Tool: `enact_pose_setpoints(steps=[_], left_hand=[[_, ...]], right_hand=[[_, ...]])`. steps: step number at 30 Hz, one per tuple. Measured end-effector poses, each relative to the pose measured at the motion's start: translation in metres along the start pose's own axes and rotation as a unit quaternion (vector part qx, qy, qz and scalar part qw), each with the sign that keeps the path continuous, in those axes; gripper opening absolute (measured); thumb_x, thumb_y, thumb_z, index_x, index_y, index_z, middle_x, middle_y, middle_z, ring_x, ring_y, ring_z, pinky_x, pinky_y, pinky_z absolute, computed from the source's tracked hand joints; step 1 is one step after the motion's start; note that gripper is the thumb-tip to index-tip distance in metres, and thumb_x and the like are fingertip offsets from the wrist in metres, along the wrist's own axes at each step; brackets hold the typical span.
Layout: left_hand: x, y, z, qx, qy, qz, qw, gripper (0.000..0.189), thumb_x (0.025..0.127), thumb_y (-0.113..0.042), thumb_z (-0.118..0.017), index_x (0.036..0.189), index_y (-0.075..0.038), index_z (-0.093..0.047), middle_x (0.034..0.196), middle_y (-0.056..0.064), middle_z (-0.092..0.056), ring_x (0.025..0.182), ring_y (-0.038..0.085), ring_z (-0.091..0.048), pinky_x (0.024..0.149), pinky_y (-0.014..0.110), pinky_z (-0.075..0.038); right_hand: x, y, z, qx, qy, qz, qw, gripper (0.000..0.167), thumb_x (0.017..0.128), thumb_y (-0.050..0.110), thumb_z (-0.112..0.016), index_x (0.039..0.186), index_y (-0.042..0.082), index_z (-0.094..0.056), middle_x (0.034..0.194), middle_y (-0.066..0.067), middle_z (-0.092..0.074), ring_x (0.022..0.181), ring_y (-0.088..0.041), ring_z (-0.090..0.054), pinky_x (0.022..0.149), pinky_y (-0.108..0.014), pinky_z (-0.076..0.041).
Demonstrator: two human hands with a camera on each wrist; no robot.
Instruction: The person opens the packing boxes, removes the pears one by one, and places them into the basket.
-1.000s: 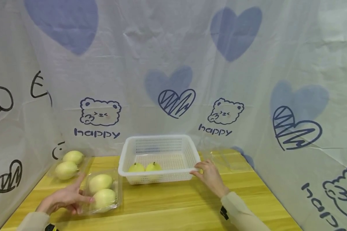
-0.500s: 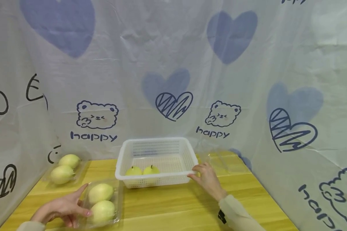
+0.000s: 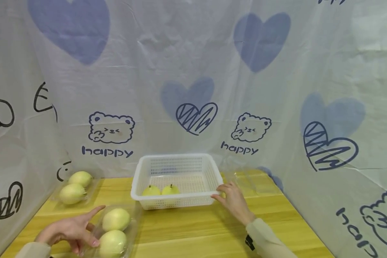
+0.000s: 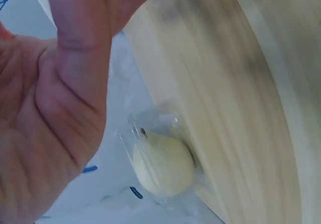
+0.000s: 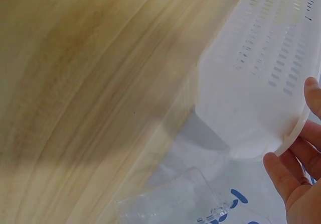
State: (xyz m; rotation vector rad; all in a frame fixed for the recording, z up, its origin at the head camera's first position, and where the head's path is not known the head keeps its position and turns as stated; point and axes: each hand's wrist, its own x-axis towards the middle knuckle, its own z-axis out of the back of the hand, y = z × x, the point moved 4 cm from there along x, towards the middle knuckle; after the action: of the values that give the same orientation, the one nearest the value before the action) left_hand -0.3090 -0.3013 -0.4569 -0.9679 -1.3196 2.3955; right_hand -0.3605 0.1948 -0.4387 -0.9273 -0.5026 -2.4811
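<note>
In the head view, my left hand [image 3: 69, 231] grips the left side of a clear plastic box [image 3: 133, 222] with thumb and curled fingers, its index finger stretched out along the far edge. Two pale yellow pears [image 3: 116, 219] lie in that box. My right hand [image 3: 233, 200] pinches the rim of a white perforated plastic basket [image 3: 175, 197] at its front right corner. Inside the basket, two yellow pears [image 3: 170, 189] stand stem up near the front wall. The right wrist view shows the fingertips [image 5: 273, 163] at the basket's rim [image 5: 300, 126].
At the back left of the wooden table [image 3: 187, 233], another clear box holds two more pears [image 3: 72, 194]. A clear plastic box [image 3: 261, 181] lies at the back right. White curtains [image 3: 190, 43] with hearts and bears stand close behind and beside the table.
The clear box under my left hand has slid toward me and turned slightly, with the hand staying on it. My right hand keeps its hold on the basket rim, and the basket stays in place.
</note>
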Motion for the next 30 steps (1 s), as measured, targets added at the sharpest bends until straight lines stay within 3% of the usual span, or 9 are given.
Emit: enact_pose_setpoints(steps=[6,16,21,30], left_hand=[[0.005,-0.010,-0.009,-0.006,0.015,0.006,0.9999,0.122,0.082,-0.021,-0.080,0.153,-0.004,0.017,0.130,0.046,-0.044,0.051,0.017,-0.063,0.046,0.025,-0.052],[0.019,-0.029,-0.034,-0.016,0.018,-0.023,0.9994,0.122,0.081,-0.021,-0.081,0.153,-0.002,0.016,0.126,0.036,-0.053,0.050,0.017,-0.062,0.046,0.027,-0.053],[0.027,-0.040,-0.045,-0.012,0.017,-0.038,0.9991,0.120,0.081,-0.022,-0.081,0.154,-0.001,0.012,0.115,0.021,-0.062,0.052,0.017,-0.064,0.046,0.027,-0.053],[0.038,-0.054,-0.067,-0.024,0.011,-0.066,0.9975,0.121,0.081,-0.021,-0.080,0.153,0.002,0.015,0.101,0.018,-0.064,0.051,0.017,-0.063,0.044,0.026,-0.052]], right_hand=[[0.000,0.001,0.000,0.015,-0.001,-0.001,0.9999,0.032,0.073,0.029,-0.085,0.091,0.005,-0.076,0.093,-0.006,-0.075,0.083,-0.020,-0.060,0.074,-0.035,-0.054],[-0.001,0.003,0.000,0.002,-0.005,0.007,1.0000,0.030,0.073,0.027,-0.085,0.095,0.009,-0.076,0.095,-0.004,-0.075,0.084,-0.018,-0.061,0.073,-0.032,-0.053],[-0.001,0.009,-0.003,0.015,-0.009,0.034,0.9993,0.024,0.074,0.015,-0.085,0.096,0.011,-0.076,0.098,-0.002,-0.073,0.091,-0.019,-0.062,0.078,-0.035,-0.054],[-0.004,0.030,-0.005,0.039,-0.053,0.110,0.9917,0.020,0.071,0.005,-0.085,0.086,0.014,-0.076,0.087,0.005,-0.067,0.082,-0.012,-0.059,0.072,-0.027,-0.050]])
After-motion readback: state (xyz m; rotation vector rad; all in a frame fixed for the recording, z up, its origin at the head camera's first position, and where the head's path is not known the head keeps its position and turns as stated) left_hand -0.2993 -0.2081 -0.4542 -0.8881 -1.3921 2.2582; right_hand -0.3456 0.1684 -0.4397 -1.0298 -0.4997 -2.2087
